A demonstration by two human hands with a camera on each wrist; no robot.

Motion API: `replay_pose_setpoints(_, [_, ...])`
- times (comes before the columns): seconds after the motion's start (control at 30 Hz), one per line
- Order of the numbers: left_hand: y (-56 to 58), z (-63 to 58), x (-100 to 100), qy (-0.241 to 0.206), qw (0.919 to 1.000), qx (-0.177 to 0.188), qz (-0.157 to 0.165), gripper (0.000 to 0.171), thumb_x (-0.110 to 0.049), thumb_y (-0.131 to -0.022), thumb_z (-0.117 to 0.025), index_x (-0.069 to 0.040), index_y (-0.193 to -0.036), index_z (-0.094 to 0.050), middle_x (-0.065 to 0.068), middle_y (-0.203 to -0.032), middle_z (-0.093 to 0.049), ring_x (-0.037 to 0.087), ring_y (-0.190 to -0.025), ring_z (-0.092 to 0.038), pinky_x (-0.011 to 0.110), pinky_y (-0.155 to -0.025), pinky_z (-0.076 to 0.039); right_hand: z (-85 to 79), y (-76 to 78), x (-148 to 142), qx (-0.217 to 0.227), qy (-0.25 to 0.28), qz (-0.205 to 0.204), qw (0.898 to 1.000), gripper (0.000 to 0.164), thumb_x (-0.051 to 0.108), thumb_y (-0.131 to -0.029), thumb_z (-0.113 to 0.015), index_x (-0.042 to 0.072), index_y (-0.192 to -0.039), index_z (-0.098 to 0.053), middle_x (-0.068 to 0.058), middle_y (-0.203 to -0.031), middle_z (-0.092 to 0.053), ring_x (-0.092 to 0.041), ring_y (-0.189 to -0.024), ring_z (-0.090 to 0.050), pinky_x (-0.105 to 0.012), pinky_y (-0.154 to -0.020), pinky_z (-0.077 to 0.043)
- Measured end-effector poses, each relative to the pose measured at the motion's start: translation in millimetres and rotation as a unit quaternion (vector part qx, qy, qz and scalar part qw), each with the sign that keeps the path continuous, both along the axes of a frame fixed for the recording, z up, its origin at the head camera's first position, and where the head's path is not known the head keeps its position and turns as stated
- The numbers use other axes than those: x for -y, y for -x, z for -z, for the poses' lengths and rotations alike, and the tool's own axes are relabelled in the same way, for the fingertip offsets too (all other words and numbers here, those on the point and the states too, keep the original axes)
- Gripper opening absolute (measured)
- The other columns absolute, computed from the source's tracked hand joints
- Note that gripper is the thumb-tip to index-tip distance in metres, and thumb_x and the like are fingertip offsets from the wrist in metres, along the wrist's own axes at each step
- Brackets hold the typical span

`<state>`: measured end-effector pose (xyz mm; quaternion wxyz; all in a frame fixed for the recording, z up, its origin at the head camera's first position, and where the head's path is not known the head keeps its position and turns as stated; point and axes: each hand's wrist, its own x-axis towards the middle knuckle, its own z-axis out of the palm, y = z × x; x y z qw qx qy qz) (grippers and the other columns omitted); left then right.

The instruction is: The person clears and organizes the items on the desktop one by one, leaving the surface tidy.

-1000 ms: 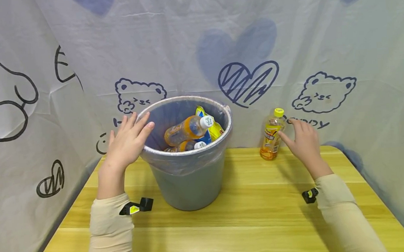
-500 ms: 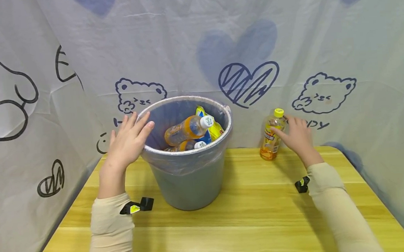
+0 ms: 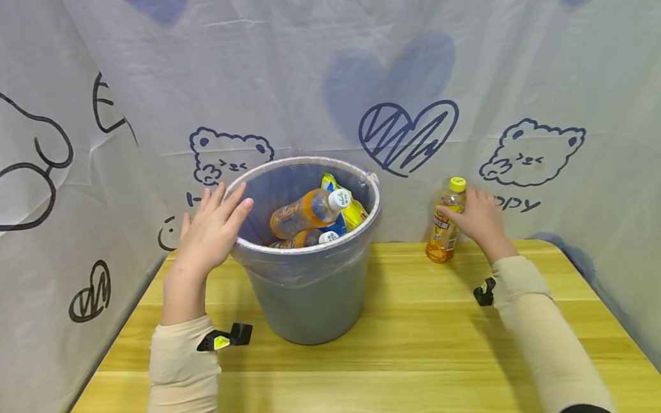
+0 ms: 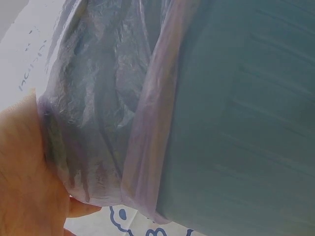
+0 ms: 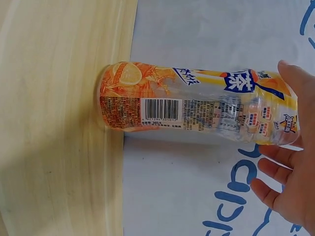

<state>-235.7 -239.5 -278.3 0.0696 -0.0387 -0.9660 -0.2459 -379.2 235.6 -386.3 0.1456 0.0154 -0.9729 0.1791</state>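
Observation:
In the head view my left hand [image 3: 208, 231] rests at the left rim of a grey trash bin [image 3: 314, 303], fingers extended. Its wrist view shows the hand [image 4: 24, 172] against the clear plastic liner [image 4: 93, 108] folded over the bin. My right hand [image 3: 481, 215] is around the upper part of an orange drink bottle [image 3: 441, 240] with a yellow cap, thumb across the front and fingers on the far side. The bottle stands upright on the table. In the right wrist view its label and barcode [image 5: 160, 109] face the camera.
Inside the bin lie two orange-labelled bottles with white caps, the upper bottle [image 3: 302, 213] tilted, and a yellow-and-blue snack bag [image 3: 354, 214]. Behind the wooden table [image 3: 343, 391] hangs a pale curtain [image 3: 292, 75] with heart and bear drawings.
My right hand has moved left to the drink bottle, its thumb now crossing the bottle's front. The left hand, the bin and the bottle stay in place.

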Motion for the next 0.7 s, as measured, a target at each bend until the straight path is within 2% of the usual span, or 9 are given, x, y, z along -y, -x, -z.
replay_pose_setpoints(0.1, [-0.4,-0.6,-0.4,0.0,1.0,0.0,0.001,0.07,-0.07,-0.097,-0.014,-0.034,-0.156,-0.015,0.006,-0.166,0.001,0.034,-0.152,0.011,0.072,-0.112,0.008,0.4,1.7,0.8,-0.001,-0.001,0.004,1.0,0.094,0.067,-0.088,-0.053,-0.009,-0.141,-0.036,-0.035,-0.138,-0.044,-0.051,-0.125,-0.041,-0.066,-0.104,-0.032])
replay_pose_setpoints(0.33, [-0.1,-2.8,-1.1,-0.005,1.0,-0.002,0.003,0.069,-0.069,-0.097,-0.014,-0.033,-0.156,-0.016,0.007,-0.166,0.001,0.035,-0.152,0.01,0.073,-0.112,0.007,5.1,2.5,5.1,-0.009,0.038,0.02,0.999,0.09,0.061,-0.089,-0.058,-0.006,-0.143,-0.035,-0.031,-0.134,-0.048,-0.048,-0.12,-0.044,-0.062,-0.103,-0.035])
replay_pose_setpoints(0.53, [-0.4,-3.5,-2.5,-0.007,0.9999,0.003,0.006,0.069,-0.068,-0.097,-0.015,-0.033,-0.156,-0.016,0.006,-0.166,0.001,0.034,-0.152,0.01,0.073,-0.112,0.007,9.6,-0.5,6.2,-0.019,0.045,0.042,0.998,0.084,0.06,-0.088,-0.06,-0.005,-0.139,-0.039,-0.029,-0.127,-0.052,-0.045,-0.114,-0.046,-0.06,-0.101,-0.037])
replay_pose_setpoints(0.7, [-2.3,-2.8,-1.6,-0.008,1.0,-0.001,0.003,0.069,-0.068,-0.098,-0.015,-0.031,-0.157,-0.017,0.007,-0.166,0.0,0.035,-0.152,0.009,0.073,-0.112,0.006,12.1,-4.6,10.6,-0.038,0.043,0.033,0.998,0.077,0.057,-0.087,-0.063,-0.004,-0.13,-0.046,-0.028,-0.119,-0.056,-0.046,-0.11,-0.051,-0.059,-0.094,-0.042])
